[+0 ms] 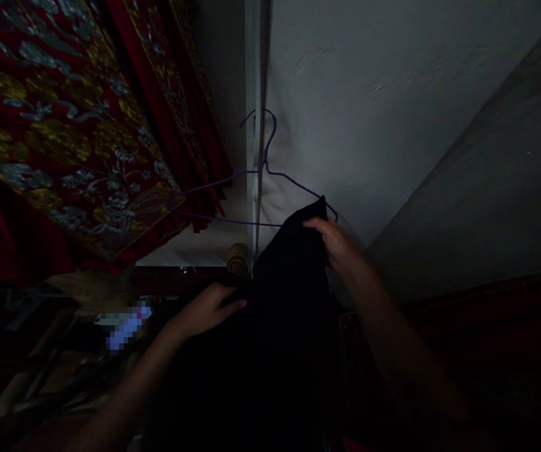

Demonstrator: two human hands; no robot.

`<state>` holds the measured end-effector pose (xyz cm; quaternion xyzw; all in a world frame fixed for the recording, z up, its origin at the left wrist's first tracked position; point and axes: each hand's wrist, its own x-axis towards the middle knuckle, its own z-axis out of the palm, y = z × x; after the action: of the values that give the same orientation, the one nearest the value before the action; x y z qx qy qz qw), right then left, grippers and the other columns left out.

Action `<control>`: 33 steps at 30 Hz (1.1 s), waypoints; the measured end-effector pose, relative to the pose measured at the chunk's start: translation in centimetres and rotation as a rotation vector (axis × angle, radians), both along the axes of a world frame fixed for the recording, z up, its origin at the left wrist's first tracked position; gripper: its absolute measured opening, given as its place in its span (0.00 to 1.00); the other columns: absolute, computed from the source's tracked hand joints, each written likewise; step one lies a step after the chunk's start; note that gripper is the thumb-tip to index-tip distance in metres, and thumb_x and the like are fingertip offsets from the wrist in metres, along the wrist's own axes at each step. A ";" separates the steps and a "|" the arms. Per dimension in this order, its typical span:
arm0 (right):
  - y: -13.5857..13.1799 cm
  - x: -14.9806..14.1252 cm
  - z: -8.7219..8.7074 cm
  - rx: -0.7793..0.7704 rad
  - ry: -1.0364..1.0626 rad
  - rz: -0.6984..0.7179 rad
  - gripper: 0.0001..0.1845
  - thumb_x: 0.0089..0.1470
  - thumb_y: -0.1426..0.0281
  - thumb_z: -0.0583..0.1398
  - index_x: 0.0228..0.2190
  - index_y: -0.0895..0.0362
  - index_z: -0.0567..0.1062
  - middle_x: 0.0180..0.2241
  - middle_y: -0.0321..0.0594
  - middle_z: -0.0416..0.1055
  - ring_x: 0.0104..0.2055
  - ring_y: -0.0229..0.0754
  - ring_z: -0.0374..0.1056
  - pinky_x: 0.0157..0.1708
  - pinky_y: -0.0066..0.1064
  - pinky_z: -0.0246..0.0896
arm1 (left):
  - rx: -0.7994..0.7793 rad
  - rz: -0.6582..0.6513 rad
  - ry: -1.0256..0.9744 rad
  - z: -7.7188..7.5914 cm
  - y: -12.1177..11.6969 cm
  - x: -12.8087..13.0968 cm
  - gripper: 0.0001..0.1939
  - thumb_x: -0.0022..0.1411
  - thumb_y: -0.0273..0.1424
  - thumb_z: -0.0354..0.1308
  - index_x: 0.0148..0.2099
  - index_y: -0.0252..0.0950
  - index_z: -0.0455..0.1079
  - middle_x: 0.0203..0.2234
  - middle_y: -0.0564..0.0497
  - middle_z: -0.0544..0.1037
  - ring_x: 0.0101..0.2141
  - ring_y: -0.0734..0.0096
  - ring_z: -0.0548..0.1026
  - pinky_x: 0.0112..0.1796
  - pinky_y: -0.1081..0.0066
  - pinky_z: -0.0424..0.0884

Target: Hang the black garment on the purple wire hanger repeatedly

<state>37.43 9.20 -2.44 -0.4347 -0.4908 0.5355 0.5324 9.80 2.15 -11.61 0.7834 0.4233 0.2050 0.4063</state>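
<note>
A thin purple clothes hanger [270, 168] hangs by its hook against a pale vertical pole. Over its right end lies one shoulder of a black garment [289, 301], too dark to tell its exact kind. My right hand [334, 242] grips the garment close to that hanger end, thumb on top of the cloth. Lower and to the left, my left hand [211, 309] is closed on another part of the garment, with some fingers hidden by the fabric. The left half of the hanger has no cloth on it and reaches to the red embroidered fabric.
Red fabric with gold and silver embroidery [96, 125] hangs at the upper left. The pale pole [254, 69] runs down along a grey wall [346, 81]. A brown clog-like shoe [237, 256] sits behind the garment. Dim clutter and a blurred-out packet [127, 328] lie lower left.
</note>
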 end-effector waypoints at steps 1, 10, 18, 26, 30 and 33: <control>1.2 0.0 0.0 0.030 -0.028 0.007 0.14 0.40 0.61 0.65 0.30 0.55 0.76 0.26 0.36 0.74 0.29 0.41 0.69 0.30 0.30 0.64 | 0.022 0.040 -0.014 0.6 0.1 -0.9 0.20 0.69 0.45 0.56 0.35 0.35 0.78 0.29 0.51 0.80 0.28 0.68 0.74 0.31 0.72 0.67; 6.8 -2.3 -5.5 0.226 -0.406 -0.005 0.26 0.45 0.47 0.66 0.19 0.55 0.69 0.17 0.33 0.63 0.23 0.37 0.59 0.22 0.29 0.51 | 0.068 0.425 -0.355 4.6 0.6 -6.9 0.10 0.49 0.39 0.72 0.26 0.41 0.77 0.20 0.52 0.79 0.23 0.61 0.76 0.26 0.71 0.70; 3.5 5.0 -3.6 0.291 -0.545 -0.077 0.28 0.48 0.46 0.65 0.17 0.56 0.68 0.17 0.34 0.62 0.21 0.34 0.56 0.20 0.28 0.47 | 0.244 0.546 -0.168 5.1 3.1 -10.9 0.13 0.39 0.32 0.76 0.22 0.42 0.72 0.24 0.50 0.81 0.23 0.62 0.78 0.28 0.71 0.72; 1.4 5.5 -2.0 0.347 -0.590 0.021 0.21 0.52 0.54 0.65 0.19 0.56 0.74 0.20 0.38 0.70 0.23 0.41 0.66 0.21 0.30 0.58 | 0.465 0.392 -0.385 12.9 5.0 -3.5 0.04 0.55 0.22 0.65 0.32 0.36 0.77 0.58 0.43 0.75 0.63 0.53 0.66 0.64 0.66 0.58; -0.7 4.8 -2.0 0.470 -0.615 0.169 0.14 0.54 0.69 0.60 0.42 0.53 0.82 0.39 0.39 0.81 0.43 0.50 0.75 0.44 0.41 0.71 | 0.261 0.345 -0.611 14.6 6.8 -0.4 0.13 0.54 0.15 0.65 0.41 0.34 0.80 0.43 0.45 0.82 0.50 0.58 0.77 0.57 0.65 0.67; -1.1 6.3 -1.5 0.570 -0.671 -0.037 0.29 0.52 0.75 0.59 0.55 0.51 0.76 0.52 0.42 0.77 0.53 0.51 0.73 0.53 0.46 0.68 | -0.019 0.400 -0.681 15.1 7.8 -0.9 0.14 0.52 0.16 0.68 0.42 0.30 0.81 0.35 0.44 0.82 0.40 0.59 0.80 0.43 0.70 0.74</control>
<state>43.71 8.07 -3.90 -0.4290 -0.7568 0.1983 0.4515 8.89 9.95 3.48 0.5689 0.4106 0.5241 0.4827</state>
